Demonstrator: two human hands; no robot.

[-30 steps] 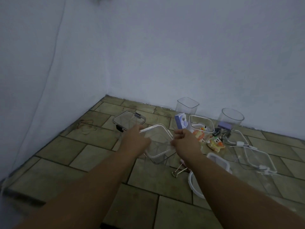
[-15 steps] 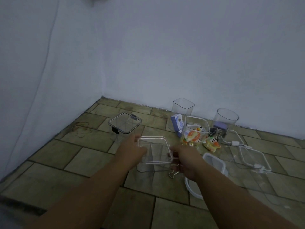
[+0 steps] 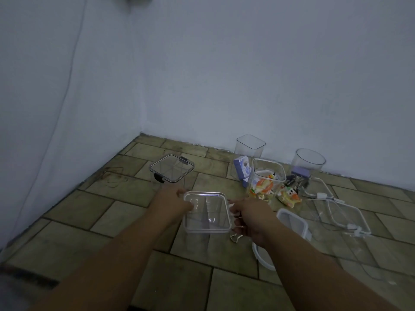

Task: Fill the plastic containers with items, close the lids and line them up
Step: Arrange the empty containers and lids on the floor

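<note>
While both forearms reach in from the near edge, the left hand (image 3: 173,202) grips the left side of a clear container (image 3: 203,193), with the thumb over its rim. The right hand (image 3: 252,215) grasps the opposite side, fingers curled against the right rim. The container is square and upright, at centre on the tiled floor (image 3: 94,223); whether its base touches the tiles cannot be told.

A binder clip (image 3: 235,237) lies just near of the right hand. A lidded box (image 3: 171,168) with black latches stands far left of the hands, well apart from them.

Far right, by the wall (image 3: 224,75):
- An open jar (image 3: 258,182) holds orange-and-white packets.
- A blue carton (image 3: 242,168) stands just left of the jar.
- One loose packet (image 3: 288,196) lies just right of the jar.
- A square tub (image 3: 250,144) stands against the wall, open.
- A round tub (image 3: 310,160) also stands against the wall, open.

Loose lids lie right of the right hand: a white-rimmed lid (image 3: 292,222) and, farther right, a clear lid (image 3: 347,213).
</note>
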